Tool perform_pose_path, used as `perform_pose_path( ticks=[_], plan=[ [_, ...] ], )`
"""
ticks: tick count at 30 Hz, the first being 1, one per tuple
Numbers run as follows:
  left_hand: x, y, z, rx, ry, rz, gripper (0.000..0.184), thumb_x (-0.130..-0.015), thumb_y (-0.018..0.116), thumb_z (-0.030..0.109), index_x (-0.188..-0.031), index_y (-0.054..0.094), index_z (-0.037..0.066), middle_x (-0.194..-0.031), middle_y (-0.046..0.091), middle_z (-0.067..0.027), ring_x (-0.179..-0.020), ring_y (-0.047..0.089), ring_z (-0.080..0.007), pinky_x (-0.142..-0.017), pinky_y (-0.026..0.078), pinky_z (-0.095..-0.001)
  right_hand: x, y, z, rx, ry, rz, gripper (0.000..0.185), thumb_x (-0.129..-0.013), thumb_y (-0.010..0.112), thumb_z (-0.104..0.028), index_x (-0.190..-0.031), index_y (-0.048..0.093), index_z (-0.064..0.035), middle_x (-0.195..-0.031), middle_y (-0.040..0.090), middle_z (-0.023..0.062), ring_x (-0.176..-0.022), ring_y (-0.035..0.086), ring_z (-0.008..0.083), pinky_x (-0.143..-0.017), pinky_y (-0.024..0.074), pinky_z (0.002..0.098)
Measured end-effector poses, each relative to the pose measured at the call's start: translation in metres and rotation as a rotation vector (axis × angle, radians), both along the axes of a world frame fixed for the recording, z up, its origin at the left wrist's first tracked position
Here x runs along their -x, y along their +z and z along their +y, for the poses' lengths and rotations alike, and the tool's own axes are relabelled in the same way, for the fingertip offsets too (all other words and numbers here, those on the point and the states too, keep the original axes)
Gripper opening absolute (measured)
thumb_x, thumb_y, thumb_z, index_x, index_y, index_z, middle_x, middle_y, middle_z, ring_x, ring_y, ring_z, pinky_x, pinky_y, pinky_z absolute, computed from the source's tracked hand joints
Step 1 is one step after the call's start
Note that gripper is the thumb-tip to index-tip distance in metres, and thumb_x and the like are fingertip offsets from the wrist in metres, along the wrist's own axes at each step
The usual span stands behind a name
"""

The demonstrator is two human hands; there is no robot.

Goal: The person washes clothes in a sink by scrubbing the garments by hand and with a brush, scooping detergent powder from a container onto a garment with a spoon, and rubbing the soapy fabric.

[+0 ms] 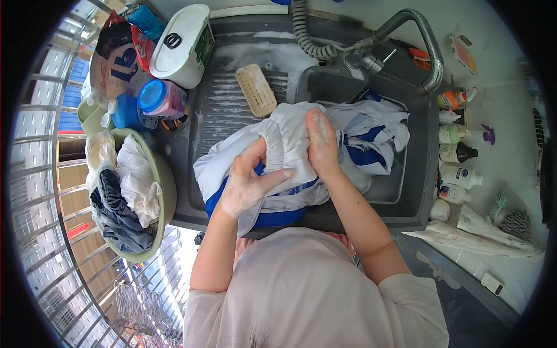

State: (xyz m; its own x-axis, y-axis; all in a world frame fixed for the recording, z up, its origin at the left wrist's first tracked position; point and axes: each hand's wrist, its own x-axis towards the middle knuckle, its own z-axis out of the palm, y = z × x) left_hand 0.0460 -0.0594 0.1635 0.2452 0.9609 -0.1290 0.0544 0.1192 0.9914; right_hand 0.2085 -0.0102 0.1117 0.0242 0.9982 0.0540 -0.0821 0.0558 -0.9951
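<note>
A wet white and blue garment (pixel 232 153) lies bunched over the ridged drainboard and the front of the grey sink. My left hand (pixel 248 177), with suds on its skin, is closed round a gathered elastic edge of the white cloth, its thumb stretched across the front. On the right of the same cloth, my right hand (pixel 321 142) grips a fold with its fingers partly hidden. More white and blue cloth (pixel 368 136) hangs down into the basin (pixel 390 194) at the right. Just above the garment sits a beige soap dish (pixel 256 90).
A green tub (pixel 165 185) of clothes stands at the left, below a white lidded container (pixel 181 46) and a blue-lidded jar (pixel 152 96). The faucet (pixel 432 58) arches over the back right. Several bottles (pixel 458 152) line the right side.
</note>
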Motion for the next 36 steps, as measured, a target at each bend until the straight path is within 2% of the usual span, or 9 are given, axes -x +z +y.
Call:
perform_pose_path(
  ticks=[7,10,13,24,27,30,32,34,36],
  plan=[
    [0.007,-0.008,-0.008,0.041,0.053,-0.117,0.051,-0.082,0.069,0.0,-0.129,0.051,-0.002,-0.116,0.061,-0.0071,-0.105,0.055,-0.012,-0.094,0.043,-0.0275,-0.006,-0.002,0.001,0.043,0.018,-0.183,0.022,-0.1,0.051,-0.024,-0.093,0.056,-0.0038,-0.078,0.051,0.0013,-0.076,0.048,0.0123,-0.072,0.0402,0.0289],
    [0.023,-0.04,-0.015,0.148,0.233,-0.154,0.041,-0.088,0.065,0.009,-0.126,0.053,-0.003,-0.113,0.063,-0.0069,-0.1,0.057,-0.0111,-0.09,0.044,-0.0265,-0.006,-0.027,-0.003,-0.327,0.007,-0.689,0.03,-0.092,0.06,-0.023,-0.118,0.057,-0.0078,-0.113,0.06,0.01,-0.102,0.056,0.0245,-0.092,0.0422,0.0358],
    [0.043,-0.074,-0.022,0.129,0.291,0.187,0.036,-0.093,0.062,0.015,-0.122,0.055,-0.003,-0.108,0.065,-0.0059,-0.095,0.058,-0.01,-0.084,0.046,-0.0247,-0.01,-0.054,-0.029,-0.471,0.446,-1.028,0.068,-0.085,0.066,-0.029,-0.147,0.038,-0.0218,-0.156,0.027,0.0069,-0.145,0.023,0.0294,-0.116,0.0152,0.0541],
    [0.058,-0.099,-0.019,0.23,0.44,-0.087,0.029,-0.092,0.064,0.015,-0.117,0.06,0.001,-0.101,0.065,-0.0009,-0.084,0.055,-0.0053,-0.074,0.043,-0.0203,-0.116,-0.068,-0.008,-0.214,0.368,-1.495,0.065,-0.091,0.053,-0.053,-0.146,0.039,-0.0238,-0.157,0.025,0.0071,-0.146,0.019,0.0282,-0.116,0.0135,0.0519],
    [0.059,-0.09,-0.018,0.312,0.442,-0.033,0.028,-0.091,0.065,0.018,-0.115,0.061,0.004,-0.091,0.064,0.005,-0.071,0.05,-0.0003,-0.058,0.036,-0.0164,-0.146,-0.045,-0.005,0.726,0.335,0.344,0.063,-0.099,0.037,-0.056,-0.144,0.042,-0.0122,-0.147,0.042,0.0121,-0.134,0.037,0.0237,-0.111,0.025,0.0429],
    [0.06,-0.087,-0.02,0.323,0.431,0.017,0.03,-0.091,0.066,0.024,-0.114,0.062,0.006,-0.084,0.062,0.0088,-0.063,0.045,0.002,-0.049,0.029,-0.0159,-0.184,-0.096,-0.017,0.641,0.114,0.418,0.064,-0.096,0.045,-0.055,-0.143,0.043,-0.0107,-0.144,0.045,0.0139,-0.133,0.039,0.0255,-0.11,0.0271,0.0436],
    [0.06,-0.085,-0.02,0.326,0.447,0.069,0.03,-0.091,0.066,0.027,-0.114,0.062,0.008,-0.084,0.062,0.0088,-0.064,0.047,0.0018,-0.049,0.03,-0.0157,-0.226,-0.193,-0.024,0.816,-0.075,-0.736,0.069,-0.094,0.051,-0.05,-0.147,0.034,-0.0093,-0.151,0.033,0.0164,-0.139,0.03,0.0297,-0.11,0.0264,0.0507],
    [0.065,-0.09,-0.02,0.339,0.428,0.095,0.031,-0.091,0.066,0.028,-0.115,0.061,0.01,-0.083,0.061,0.0097,-0.063,0.047,0.0018,-0.048,0.03,-0.0156,-0.222,-0.211,-0.063,0.918,-0.387,-1.353,0.073,-0.093,0.052,-0.042,-0.151,0.023,-0.0093,-0.158,0.012,0.0174,-0.144,0.018,0.0347,-0.11,0.0234,0.059],
    [0.068,-0.091,-0.02,0.353,0.411,0.094,0.031,-0.091,0.066,0.029,-0.116,0.061,0.011,-0.081,0.06,0.0101,-0.063,0.047,0.0018,-0.048,0.03,-0.0152,-0.22,-0.189,-0.077,1.034,-0.351,-1.257,0.071,-0.094,0.048,-0.039,-0.152,0.019,-0.0103,-0.159,0.003,0.0166,-0.145,0.012,0.036,-0.111,0.0203,0.0608]
  ],
)
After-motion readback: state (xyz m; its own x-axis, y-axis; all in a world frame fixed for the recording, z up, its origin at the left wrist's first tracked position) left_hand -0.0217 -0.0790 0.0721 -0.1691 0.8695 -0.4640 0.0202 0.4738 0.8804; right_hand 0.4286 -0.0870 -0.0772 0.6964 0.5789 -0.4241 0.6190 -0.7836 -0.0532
